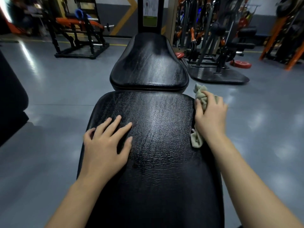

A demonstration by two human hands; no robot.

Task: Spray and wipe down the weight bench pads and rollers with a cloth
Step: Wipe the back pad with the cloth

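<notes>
- I see one placard (149, 13) on the black post (140, 22) behind the bench: a pale diagram panel above a green patch, all too blurred for me to read.
- The bench pads (156, 162) show me no lettering.

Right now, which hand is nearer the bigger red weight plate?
Right. The right hand grips the cloth at the right edge of the near pad, toward the red weight plate; the left hand rests flat on the pad, farther left.
</notes>
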